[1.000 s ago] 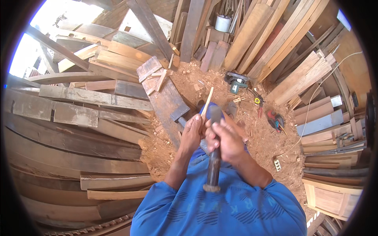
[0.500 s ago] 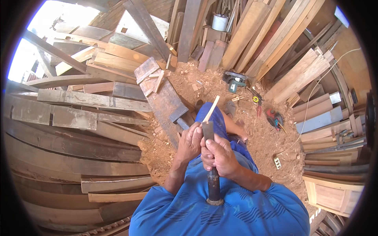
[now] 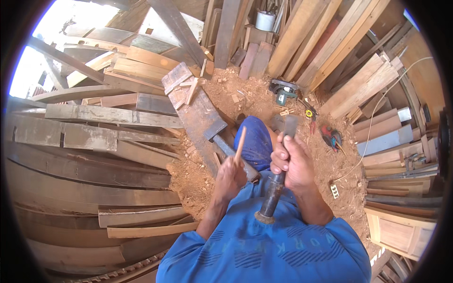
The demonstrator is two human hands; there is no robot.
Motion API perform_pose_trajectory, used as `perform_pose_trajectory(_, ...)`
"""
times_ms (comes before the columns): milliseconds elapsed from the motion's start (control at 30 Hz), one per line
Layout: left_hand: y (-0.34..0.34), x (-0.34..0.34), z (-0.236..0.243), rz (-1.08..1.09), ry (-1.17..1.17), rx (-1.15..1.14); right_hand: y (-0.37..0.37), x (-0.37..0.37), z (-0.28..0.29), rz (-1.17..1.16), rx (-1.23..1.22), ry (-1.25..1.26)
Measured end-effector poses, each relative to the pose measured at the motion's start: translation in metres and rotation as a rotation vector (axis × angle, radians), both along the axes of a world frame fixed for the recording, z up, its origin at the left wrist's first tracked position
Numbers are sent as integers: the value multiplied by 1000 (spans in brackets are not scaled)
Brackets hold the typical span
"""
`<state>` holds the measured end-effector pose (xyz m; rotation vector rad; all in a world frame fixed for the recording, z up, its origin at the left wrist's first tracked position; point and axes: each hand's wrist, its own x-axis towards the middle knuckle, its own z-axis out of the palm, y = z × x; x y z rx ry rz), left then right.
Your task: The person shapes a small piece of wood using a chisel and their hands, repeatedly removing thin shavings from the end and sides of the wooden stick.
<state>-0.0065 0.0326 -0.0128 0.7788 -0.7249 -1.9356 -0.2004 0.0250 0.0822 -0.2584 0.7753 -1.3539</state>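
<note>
A slim wooden stick (image 3: 241,144) stands up from my left hand (image 3: 231,177), whose fingers are closed around its lower end. My right hand (image 3: 295,162) grips a broad chisel by its upper part. The chisel's flat grey blade (image 3: 290,125) points away from me, and its dark round handle (image 3: 272,195) comes back toward my blue shirt. Stick and chisel are apart. Just beyond my left hand a hammer (image 3: 229,149) lies slantwise, its head on a worn plank (image 3: 200,111) and its handle end near my blue-clad knee (image 3: 255,137).
Wood shavings cover the floor (image 3: 339,162). Ahead right lie a green power tool (image 3: 283,94), a yellow tape measure (image 3: 309,113) and a red tool (image 3: 330,137). A corded socket strip (image 3: 334,190) lies at right. Stacked boards (image 3: 113,118) line the left; tall planks (image 3: 297,37) lean ahead.
My hands have drawn apart. The left moved down and left with the stick, off the chisel blade; the right moved right and slightly up with the chisel. The hammer shows more fully.
</note>
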Motion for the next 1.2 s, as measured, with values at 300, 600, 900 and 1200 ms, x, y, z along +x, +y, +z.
perform_pose_trajectory(300,-70,-43,69,146,-410,-33,-1,53,0,284,18,-85)
perform_pose_trajectory(600,-47,-24,50,31,-465,-351,17,53,4,280,-15,38)
perform_pose_trajectory(900,14,-1,-4,-116,-619,-454,23,28,23,102,-159,127)
perform_pose_trajectory(1200,-21,-12,10,135,-639,-399,6,37,-2,234,111,-102)
